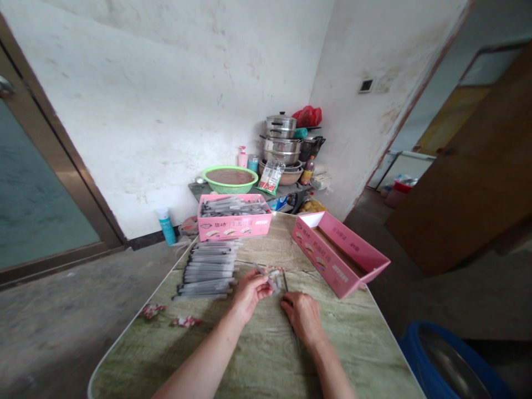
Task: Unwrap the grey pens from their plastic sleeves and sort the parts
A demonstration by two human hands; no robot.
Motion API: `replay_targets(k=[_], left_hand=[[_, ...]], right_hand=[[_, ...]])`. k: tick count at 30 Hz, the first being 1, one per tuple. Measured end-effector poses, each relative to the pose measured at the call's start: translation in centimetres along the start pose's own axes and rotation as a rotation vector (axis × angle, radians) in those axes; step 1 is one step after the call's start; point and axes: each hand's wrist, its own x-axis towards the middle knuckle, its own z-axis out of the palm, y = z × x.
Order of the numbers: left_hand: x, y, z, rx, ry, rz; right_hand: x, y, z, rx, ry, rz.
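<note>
My left hand (250,295) is above the middle of the table, fingers closed on a slim translucent piece (271,284), blurred and pen-like. Right beside it, my right hand (303,316) is curled low at the tabletop, its fingertips around a thin dark rod (285,281) that points away from me. To the left lies a row of grey translucent pen-like sticks (210,269) with dark ends, laid side by side. Behind them a pink box (233,227) holds many similar sticks. At the right a second pink box (341,255) stands at an angle, its brown bottom showing.
The wood-patterned table (257,360) has a pale edge. Beyond it, a low shelf carries a green basin (230,185), stacked steel pots (281,138) and bottles. A blue tub (449,360) is on the floor at right; a blue spray can (166,227) is at left.
</note>
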Motion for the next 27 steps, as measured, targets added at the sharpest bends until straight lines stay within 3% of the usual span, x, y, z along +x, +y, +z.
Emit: replay_targets(k=[3,5,8,12,15,21,27], left_hand=[[-0.07,0.02,0.08,0.005,-0.008,0.002],[-0.13,0.03,0.13,0.009,-0.005,0.002],[-0.18,0.05,0.2,0.013,0.001,0.004],[-0.14,0.06,0.2,0.016,-0.001,0.006],[-0.14,-0.03,0.16,0.023,0.013,0.011],[-0.42,-0.1,0.35,0.026,0.011,0.033],[-0.37,0.0,0.5,0.028,0.007,0.066]], right_hand=[[-0.04,-0.31,0.52,0.012,0.01,0.002],[0.04,-0.35,0.52,0.157,0.091,0.015],[0.1,-0.38,0.44,0.592,0.218,0.09],[-0.07,-0.63,0.59,1.21,0.155,0.221],[-0.27,-0.84,0.65,1.435,0.146,0.237],[-0.48,-0.68,0.64,1.533,0.169,0.227],[-0.35,-0.62,0.82,1.357,0.181,0.224]])
